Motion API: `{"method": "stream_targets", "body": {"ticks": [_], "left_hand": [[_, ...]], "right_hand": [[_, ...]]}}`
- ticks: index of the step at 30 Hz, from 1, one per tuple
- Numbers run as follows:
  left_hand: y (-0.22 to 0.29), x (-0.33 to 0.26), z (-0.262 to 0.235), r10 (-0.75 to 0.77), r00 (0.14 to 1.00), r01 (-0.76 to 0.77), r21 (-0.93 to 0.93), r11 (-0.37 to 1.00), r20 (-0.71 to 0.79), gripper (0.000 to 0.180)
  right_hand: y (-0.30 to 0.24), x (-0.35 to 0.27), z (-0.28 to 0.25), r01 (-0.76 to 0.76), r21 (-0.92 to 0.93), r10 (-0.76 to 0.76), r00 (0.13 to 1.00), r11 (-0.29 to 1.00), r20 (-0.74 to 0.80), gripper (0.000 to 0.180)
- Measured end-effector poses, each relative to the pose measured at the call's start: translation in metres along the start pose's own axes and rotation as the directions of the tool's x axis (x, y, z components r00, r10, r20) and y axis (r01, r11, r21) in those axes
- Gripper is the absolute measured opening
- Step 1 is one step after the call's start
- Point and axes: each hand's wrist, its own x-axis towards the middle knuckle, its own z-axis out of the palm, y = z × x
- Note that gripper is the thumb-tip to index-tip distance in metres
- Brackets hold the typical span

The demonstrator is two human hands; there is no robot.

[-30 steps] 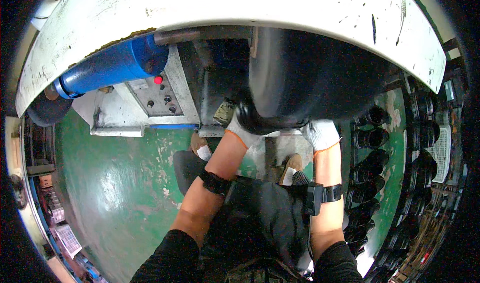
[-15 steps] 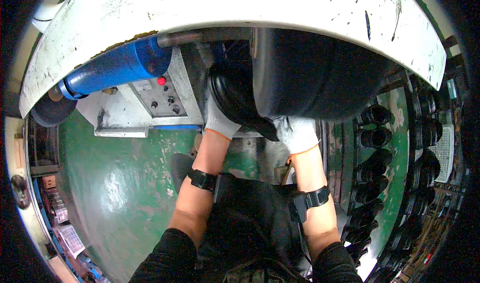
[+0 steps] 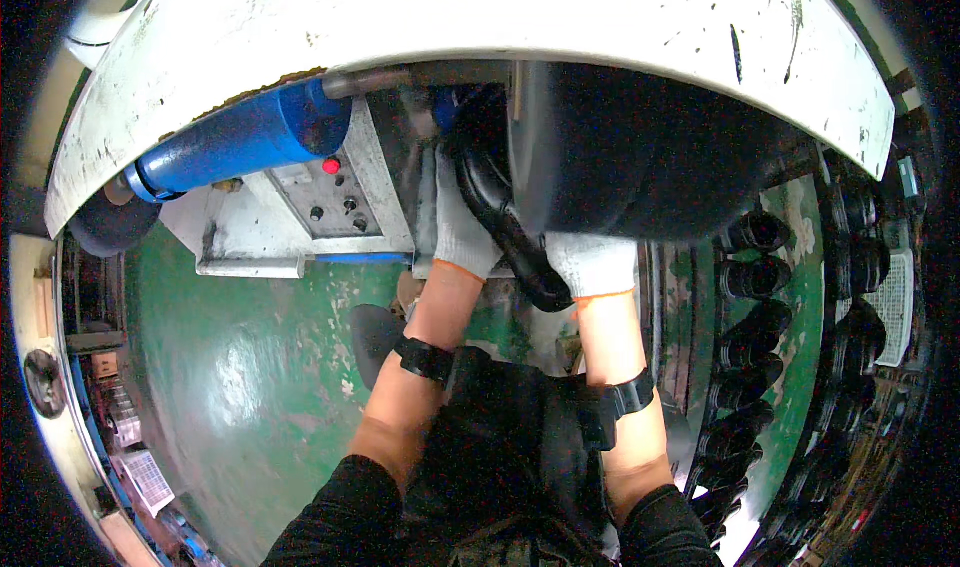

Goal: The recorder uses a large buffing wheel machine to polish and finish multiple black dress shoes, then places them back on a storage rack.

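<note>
- Black rubber ring [image 3: 500, 217], curved like a thick tube or tyre bead, sits just above the picture's middle, pressed against the left edge of a large dark drum [image 3: 640, 147] that fills the 12-to-2 o'clock region.
- Left hand [image 3: 460, 222], in a white knit glove, lies at about 11 o'clock from the centre, its palm flat against the ring's left side; the fingers run up behind the rubber, so I cannot tell whether they curl round it or only press on it.
- Right hand [image 3: 592, 264], also in a white knit glove with an orange cuff edge, is just right of centre at the ring's lower end; it is closed around the rubber there, the ring's bottom curve emerging beside it.
- Both forearms come up from 6 o'clock, each wearing a black wrist strap [image 3: 425, 359], with a dark apron between them.
- At 10 o'clock a blue cylinder [image 3: 240, 142] lies tilted, and just below it a grey control panel [image 3: 330, 202] carries a red button [image 3: 331, 166] and small dark knobs.
- A white curved machine guard [image 3: 400, 17] arches across the top from 9 to 3 o'clock, scuffed and stained.
- Green painted floor [image 3: 240, 367] spreads at 8 o'clock.
- Rows of black rubber parts [image 3: 760, 297] are stacked on a rack from 3 to 5 o'clock.
</note>
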Motion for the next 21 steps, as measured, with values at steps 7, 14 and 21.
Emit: {"method": "stream_targets", "body": {"ticks": [7,14,21], "left_hand": [[-0.044,-0.006,-0.001,-0.239,0.964,0.254,-0.147,0.956,0.113,0.056],[-0.086,0.008,-0.050,-0.477,0.773,0.531,-0.838,0.125,0.419,0.049],[-0.127,0.012,-0.029,-0.378,0.781,0.622,-0.565,0.543,0.497,0.053]], "right_hand": [[0.056,-0.015,-0.006,0.072,-0.376,-0.030,0.993,0.924,0.118,0.052],[0.077,-0.015,-0.026,0.102,-0.419,-0.058,0.992,0.902,0.115,0.018],[0.110,-0.025,-0.062,0.123,-0.440,-0.101,0.992,0.889,0.074,0.021]]}}
